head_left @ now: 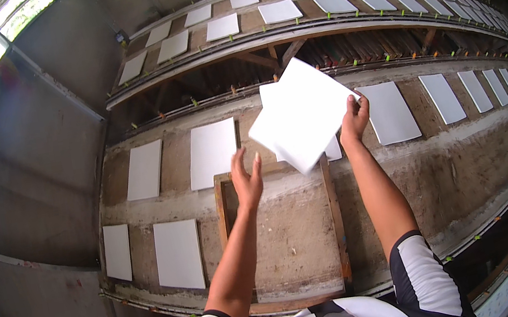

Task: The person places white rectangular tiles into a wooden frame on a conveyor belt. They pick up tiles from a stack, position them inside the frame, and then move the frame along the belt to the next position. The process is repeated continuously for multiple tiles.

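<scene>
A plain white, stiff-looking rectangular sheet (pixel 304 116) hangs tilted in the air over the long table. My right hand (pixel 355 118) grips it by its right corner, thumb on the near face. To the left, my left hand (pixel 249 179) is apart from the sheet, fingers spread and empty. Behind the raised sheet, another white sheet (pixel 268 93) lies on the table, mostly hidden. Just beyond my left fingers lies a flat white sheet (pixel 216 151). Between my forearms, an open wooden frame (pixel 340 238) rests on the table.
More white sheets lie spaced in rows on the brown-stained table (pixel 431 176), including one (pixel 387 112) right of my right hand. A raised shelf (pixel 184 59) at the back bears several more. Small coloured clips (pixel 388 58) line the edges. A grey wall (pixel 17 151) stands left.
</scene>
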Tool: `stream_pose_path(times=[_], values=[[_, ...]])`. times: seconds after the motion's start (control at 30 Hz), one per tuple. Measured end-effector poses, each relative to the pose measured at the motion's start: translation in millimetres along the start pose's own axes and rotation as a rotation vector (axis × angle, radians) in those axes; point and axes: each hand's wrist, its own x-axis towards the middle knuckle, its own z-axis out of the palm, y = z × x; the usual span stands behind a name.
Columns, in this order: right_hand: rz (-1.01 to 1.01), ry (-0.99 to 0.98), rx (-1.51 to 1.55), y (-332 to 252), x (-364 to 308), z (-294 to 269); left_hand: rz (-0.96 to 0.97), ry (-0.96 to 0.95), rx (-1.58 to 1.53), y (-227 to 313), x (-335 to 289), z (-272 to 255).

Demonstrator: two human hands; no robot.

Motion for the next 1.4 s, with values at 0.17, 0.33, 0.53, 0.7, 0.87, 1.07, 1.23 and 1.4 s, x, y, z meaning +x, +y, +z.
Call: stream_pose_path(times=[0.17,0.33,0.53,0.7,0.87,1.07,1.23,1.4], values=[[0.083,-0.235,0.016,-62.0,-72.9,-13.4,-0.273,-0.361,-0.279,37.9,0.3,-59.3],[0.318,-0.420,0.023,-81.7,-159.2,-13.2,-0.430,-0.368,-0.572,2.0,-49.8,-100.3],[0.393,-0.580,-0.200,-75.9,-279.4,-60.4,-0.414,-0.218,-0.664,-26.4,-112.2,-123.0],[0.438,-0.513,-0.161,-38.6,-316.9,-105.0,-0.068,-0.197,0.205,-46.5,-155.5,-160.0],[0.345,-0.510,-0.418,-19.3,-341.5,-131.6,-0.096,-0.321,0.431,-67.4,-198.1,-189.1],[0.332,-0.496,-0.606,-0.8,-356.5,-132.0,0.037,-0.337,0.529,-74.8,-217.4,-189.4],[0.352,-0.478,-0.668,-0.5,-368.6,-138.0,0.079,-0.393,0.587,-83.6,-228.5,-182.4],[0.305,-0.461,-0.721,9.7,-374.3,-141.9,0.031,-0.417,0.615,-90.5,-238.8,-174.7]])
